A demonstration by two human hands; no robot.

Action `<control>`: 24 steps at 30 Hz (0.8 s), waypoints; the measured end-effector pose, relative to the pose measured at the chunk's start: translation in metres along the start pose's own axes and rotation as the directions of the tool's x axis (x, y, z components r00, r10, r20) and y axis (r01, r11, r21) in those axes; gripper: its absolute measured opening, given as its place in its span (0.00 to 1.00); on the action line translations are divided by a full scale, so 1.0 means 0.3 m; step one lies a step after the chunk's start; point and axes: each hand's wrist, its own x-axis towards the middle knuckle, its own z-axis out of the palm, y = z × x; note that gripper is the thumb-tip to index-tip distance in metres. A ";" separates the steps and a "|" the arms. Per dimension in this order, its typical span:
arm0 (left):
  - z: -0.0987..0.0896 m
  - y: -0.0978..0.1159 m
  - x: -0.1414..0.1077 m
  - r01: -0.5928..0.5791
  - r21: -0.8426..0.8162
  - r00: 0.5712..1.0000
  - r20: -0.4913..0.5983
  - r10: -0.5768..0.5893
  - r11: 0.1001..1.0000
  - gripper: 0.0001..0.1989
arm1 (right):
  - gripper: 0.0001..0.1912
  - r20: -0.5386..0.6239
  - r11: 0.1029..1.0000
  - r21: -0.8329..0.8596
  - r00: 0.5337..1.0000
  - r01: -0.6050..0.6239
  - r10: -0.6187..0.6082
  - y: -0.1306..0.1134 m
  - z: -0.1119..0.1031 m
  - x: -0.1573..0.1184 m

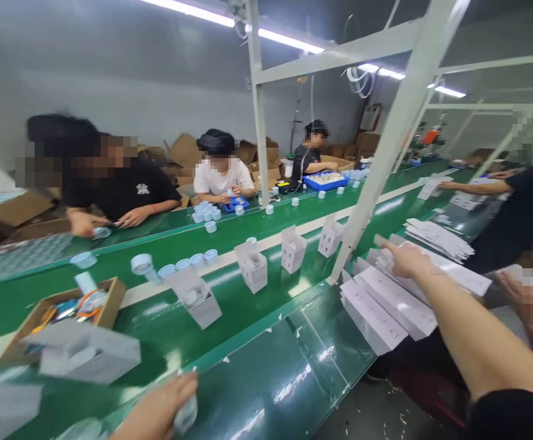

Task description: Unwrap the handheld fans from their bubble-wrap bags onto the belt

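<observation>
My left hand (159, 408), at the bottom edge, is closed round a small translucent whitish piece (186, 417), blurred so its kind is unclear. It is over the near edge of the green belt. My right hand (408, 258) reaches out over a row of white cartons (388, 299) on the right. Its fingers are closed at a crumpled, whitish see-through piece (382, 261) that I cannot identify. On the belt, an open white box (201, 308) holds something pale, and further open boxes (251, 269) stand in line beyond it.
A cardboard tray (118, 293) with colourful items sits at left, behind a blurred white box (110, 360). Light-blue round cups (142, 264) dot the belt. A slanting white post (376, 153) rises beside the cartons. Co-workers sit across; another person's hands (516, 287) are at right.
</observation>
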 end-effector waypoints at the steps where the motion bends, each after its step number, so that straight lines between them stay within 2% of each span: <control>1: -0.052 0.015 0.003 0.081 -0.111 0.996 -0.035 -0.085 0.990 0.17 | 0.35 -0.009 1.000 -0.014 1.000 0.022 -0.022 0.010 -0.035 -0.015; 3: -0.150 0.053 0.009 0.232 -0.311 0.942 -0.167 -0.293 0.922 0.18 | 0.35 -0.062 0.996 -0.035 0.995 0.081 -0.083 0.025 -0.102 -0.058; 5: -0.228 0.099 0.008 0.273 -0.544 0.831 -0.281 -0.479 0.793 0.26 | 0.39 -0.255 0.979 -0.059 0.946 0.193 -0.202 0.009 -0.136 -0.133; 6: -0.256 0.125 0.002 0.242 -0.662 0.779 -0.303 -0.549 0.709 0.28 | 0.40 -0.328 0.942 -0.028 0.888 0.334 -0.324 -0.022 -0.133 -0.189; 7: -0.278 0.151 -0.007 0.186 -0.767 0.731 -0.310 -0.609 0.614 0.29 | 0.40 -0.409 0.864 0.048 0.799 0.501 -0.440 -0.072 -0.113 -0.257; 8: -0.295 0.178 -0.018 0.113 -0.851 0.691 -0.304 -0.656 0.513 0.28 | 0.37 -0.463 0.726 0.147 0.695 0.672 -0.550 -0.142 -0.078 -0.335; 9: -0.307 0.203 -0.030 0.032 -0.908 0.656 -0.297 -0.694 0.418 0.26 | 0.34 -0.491 0.576 0.255 0.617 0.777 -0.615 -0.232 -0.027 -0.419; 10: -0.315 0.226 -0.044 -0.047 -0.940 0.622 -0.293 -0.727 0.338 0.25 | 0.31 -0.487 0.458 0.369 0.588 0.808 -0.646 -0.337 0.037 -0.502; 12: -0.318 0.262 -0.069 -0.176 -0.954 0.555 -0.301 -0.775 0.245 0.24 | 0.33 -0.371 0.250 0.578 0.523 0.776 -0.767 -0.565 0.190 -0.646; 14: -0.297 0.279 -0.093 -0.229 -0.944 0.511 -0.325 -0.795 0.238 0.23 | 0.35 -0.360 0.139 0.711 0.527 0.689 -0.769 -0.770 0.351 -0.744; 15: -0.277 0.282 -0.104 -0.217 -0.935 0.503 -0.352 -0.789 0.279 0.22 | 0.34 -0.381 0.094 0.745 0.536 0.661 -0.753 -0.851 0.423 -0.777; 16: -0.250 0.281 -0.117 -0.179 -0.915 0.509 -0.400 -0.762 0.360 0.20 | 0.36 -0.395 0.048 0.766 0.528 0.641 -0.751 -0.915 0.485 -0.802; 17: -0.218 0.279 -0.132 -0.124 -0.868 0.540 -0.466 -0.701 0.481 0.17 | 0.38 -0.409 0.011 0.783 0.528 0.622 -0.744 -0.961 0.534 -0.821; 19: -0.148 0.275 -0.163 -0.024 -0.649 0.657 -0.584 -0.477 0.760 0.10 | 0.40 -0.439 -0.049 0.802 0.533 0.595 -0.724 -1.013 0.594 -0.846; 20: -0.116 0.276 -0.177 -0.005 -0.498 0.722 -0.601 -0.342 0.867 0.07 | 0.40 -0.455 -0.070 0.803 0.533 0.592 -0.713 -1.024 0.606 -0.854; 22: -0.072 0.290 -0.188 0.008 -0.242 0.825 -0.547 -0.144 0.970 0.07 | 0.38 -0.504 -0.115 0.780 0.508 0.616 -0.699 -1.029 0.609 -0.863; 24: -0.063 0.316 -0.168 0.075 -0.101 0.901 -0.420 -0.111 0.992 0.13 | 0.37 -0.565 -0.187 0.728 0.422 0.660 -0.709 -1.024 0.603 -0.863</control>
